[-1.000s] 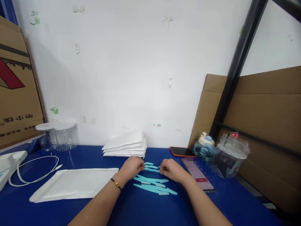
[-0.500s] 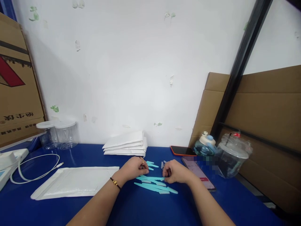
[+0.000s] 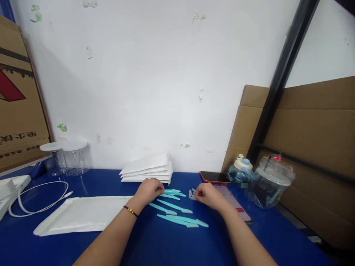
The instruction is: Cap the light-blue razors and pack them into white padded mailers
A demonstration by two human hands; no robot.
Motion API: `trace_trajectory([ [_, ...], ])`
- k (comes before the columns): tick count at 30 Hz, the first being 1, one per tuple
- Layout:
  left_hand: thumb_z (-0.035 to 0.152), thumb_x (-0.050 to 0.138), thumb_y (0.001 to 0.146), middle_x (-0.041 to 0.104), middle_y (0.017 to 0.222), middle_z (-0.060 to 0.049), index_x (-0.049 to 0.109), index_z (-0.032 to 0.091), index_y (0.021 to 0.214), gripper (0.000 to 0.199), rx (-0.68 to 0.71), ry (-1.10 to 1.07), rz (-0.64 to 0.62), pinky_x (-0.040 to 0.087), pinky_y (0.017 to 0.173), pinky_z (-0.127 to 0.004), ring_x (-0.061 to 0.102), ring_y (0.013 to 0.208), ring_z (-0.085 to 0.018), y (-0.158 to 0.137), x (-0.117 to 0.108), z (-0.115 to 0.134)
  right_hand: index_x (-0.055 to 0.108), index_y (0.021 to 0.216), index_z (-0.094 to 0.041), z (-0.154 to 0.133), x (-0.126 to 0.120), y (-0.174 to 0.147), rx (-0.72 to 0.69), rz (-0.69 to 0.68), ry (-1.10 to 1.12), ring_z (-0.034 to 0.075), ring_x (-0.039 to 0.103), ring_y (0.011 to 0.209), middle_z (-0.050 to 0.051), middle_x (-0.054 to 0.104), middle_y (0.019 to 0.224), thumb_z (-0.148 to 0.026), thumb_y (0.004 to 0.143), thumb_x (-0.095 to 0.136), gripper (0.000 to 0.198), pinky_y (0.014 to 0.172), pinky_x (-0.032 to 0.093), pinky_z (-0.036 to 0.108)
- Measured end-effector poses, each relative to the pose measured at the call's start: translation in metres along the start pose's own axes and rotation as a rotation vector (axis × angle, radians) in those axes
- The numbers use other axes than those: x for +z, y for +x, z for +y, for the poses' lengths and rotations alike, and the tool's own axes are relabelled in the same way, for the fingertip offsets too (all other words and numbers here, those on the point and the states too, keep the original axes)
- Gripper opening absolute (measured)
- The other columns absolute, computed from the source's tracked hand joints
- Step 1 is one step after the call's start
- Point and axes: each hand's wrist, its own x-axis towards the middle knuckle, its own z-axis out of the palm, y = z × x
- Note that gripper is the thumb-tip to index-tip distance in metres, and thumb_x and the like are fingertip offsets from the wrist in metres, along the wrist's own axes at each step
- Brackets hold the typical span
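Several teal eyebrow razors lie on the blue table in front of me. In the nearest group, razors (image 3: 180, 220) with pale clear blade caps overlap, and two more capped razors (image 3: 174, 206) lie just beyond them. My left hand (image 3: 151, 190) pinches the left end of a razor at the farther group of razors (image 3: 174, 194). To the right, my right hand (image 3: 205, 194) is closed at a small cluster of clear blade caps (image 3: 191, 194), its fingertips pinching one of them. The fingers partly hide what each hand grips.
White padded mailers (image 3: 148, 168) are stacked by the wall, and another mailer (image 3: 80, 214) lies flat at left. At right are two phones (image 3: 215, 177), a blue bottle (image 3: 239, 171) and a bagged cup (image 3: 273, 181). Clear jars (image 3: 77, 159) and a white cable (image 3: 41, 183) stand left.
My left hand has moved left and slightly away, at the far razors. My right hand has left the middle razors for the clear caps. The middle razors now lie more spread out.
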Motion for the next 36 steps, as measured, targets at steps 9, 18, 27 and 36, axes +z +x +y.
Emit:
trace_trajectory([
  [9,0.034,0.064,0.071,0.067,0.083,0.001,0.070,0.024,0.081,0.015,0.087,-0.141,-0.031,0.038,0.066,-0.021,0.057,0.078,-0.014,-0.005,-0.002,0.010,0.068,0.071,-0.018,-0.033,0.010,-0.005,-0.185,-0.120,0.072,0.012,0.056,0.061,0.000,0.063,0.072,-0.028,0.066,0.068,0.012,0.054,0.038,0.019],
  [18,0.025,0.059,0.073,0.069,0.074,0.000,0.071,0.021,0.076,0.013,0.160,-0.111,-0.099,0.034,0.058,-0.021,0.056,0.064,-0.013,-0.004,0.011,0.025,0.063,0.065,-0.017,-0.041,0.021,0.001,-0.211,-0.028,-0.076,0.010,0.050,0.056,0.001,0.060,0.068,-0.013,0.065,0.055,0.009,0.051,0.033,0.018],
  [27,0.025,0.057,0.072,0.069,0.081,-0.001,0.071,0.022,0.078,0.015,0.009,-0.074,-0.029,0.037,0.066,-0.022,0.058,0.074,-0.015,-0.004,-0.011,-0.004,0.066,0.068,-0.017,-0.011,0.000,-0.002,-0.001,0.047,-0.053,0.014,0.057,0.062,0.003,0.065,0.073,-0.016,0.071,0.055,0.011,0.055,0.038,0.021],
  [36,0.034,0.073,0.054,0.064,0.071,0.002,0.071,0.022,0.077,0.025,-0.002,-0.278,-0.357,0.037,0.051,-0.019,0.057,0.063,-0.013,-0.021,-0.027,0.004,0.067,0.072,-0.017,-0.015,-0.002,-0.001,-0.043,0.147,-0.015,0.014,0.055,0.064,0.003,0.063,0.075,-0.015,0.077,0.051,0.017,0.061,0.040,0.022],
])
